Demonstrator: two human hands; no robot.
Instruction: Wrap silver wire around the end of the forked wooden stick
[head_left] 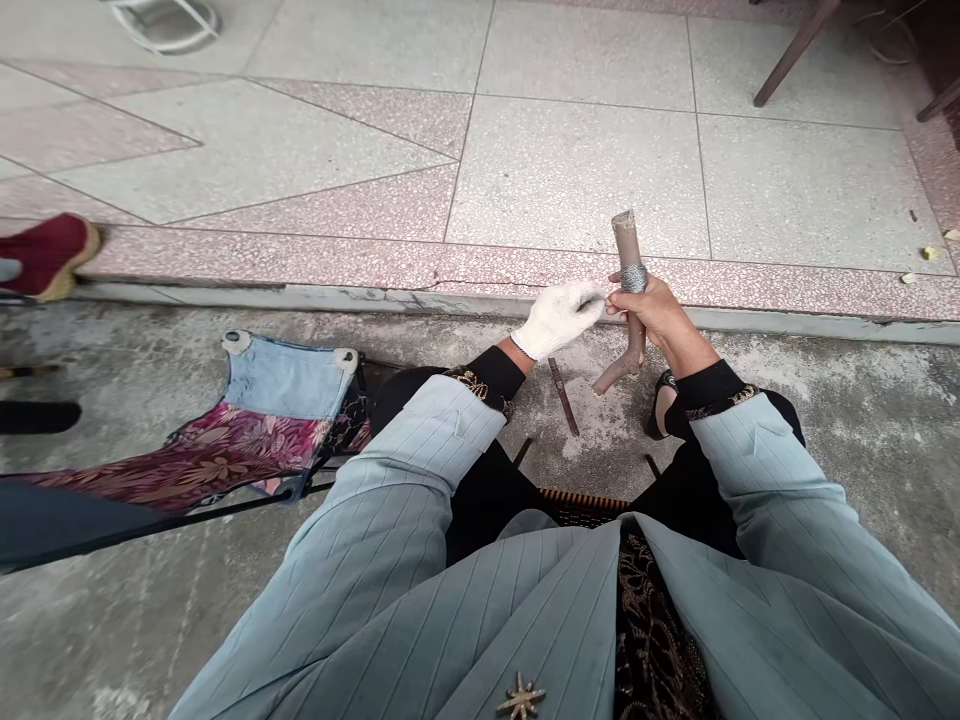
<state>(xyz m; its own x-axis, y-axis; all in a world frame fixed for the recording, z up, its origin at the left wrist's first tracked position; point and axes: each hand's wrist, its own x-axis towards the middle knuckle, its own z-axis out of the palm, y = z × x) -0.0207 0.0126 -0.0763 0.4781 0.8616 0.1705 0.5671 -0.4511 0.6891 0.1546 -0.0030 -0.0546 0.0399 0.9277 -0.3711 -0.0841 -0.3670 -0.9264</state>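
My right hand [660, 312], bare, is wrapped around a forked wooden stick [625, 238], held nearly upright with its bent branch at the bottom. A coil of grey wire [634, 278] is wound around the middle of the stick, just at my right fingers. My left hand [562, 315] wears a white knit glove and is closed beside the stick, its fingertips close to my right thumb. What it pinches, if anything, is too small to make out. On the concrete below lies a narrow brown strip or rod [563, 398].
A raised terrazzo step edge [360, 296] runs across in front of me. To the left stands a folding recliner [285, 375] with denim and floral cloth; another person's red shoe [52, 250] rests beyond it. A brown furniture leg [795, 55] stands at upper right.
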